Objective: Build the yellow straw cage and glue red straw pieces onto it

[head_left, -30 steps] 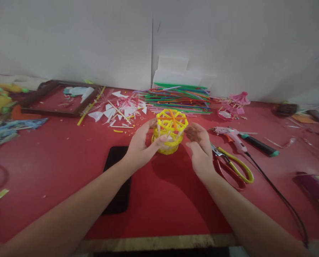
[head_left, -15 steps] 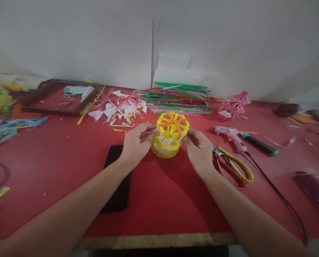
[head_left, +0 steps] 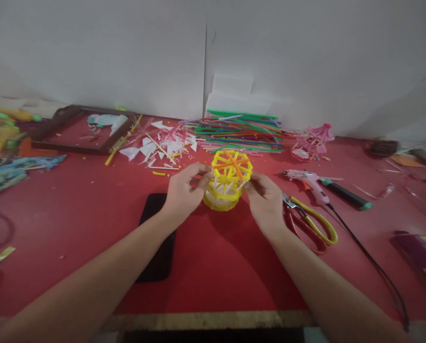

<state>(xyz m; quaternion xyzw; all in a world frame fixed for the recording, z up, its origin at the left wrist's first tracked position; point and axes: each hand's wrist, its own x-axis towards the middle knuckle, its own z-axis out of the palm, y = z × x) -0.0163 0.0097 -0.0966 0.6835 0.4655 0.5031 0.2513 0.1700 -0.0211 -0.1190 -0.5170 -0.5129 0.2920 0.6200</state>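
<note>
The red table (head_left: 213,281) supports all items. A dark rectangular frame (head_left: 70,146), at rear left, encloses a pale blue-and-white piece (head_left: 109,122) and small scraps. The straw bundle (head_left: 239,131) lies behind the yellow openwork holder (head_left: 221,205). Left hand (head_left: 184,193): thumb and fingers pinch the holder's upper left side. Right hand (head_left: 266,200): fingers grip its upper right side. The holder is between both hands; orange strips cross its top, and whitish material shows within its lower tier.

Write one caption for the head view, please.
Two hands hold a yellow openwork piece above a red table.
</note>
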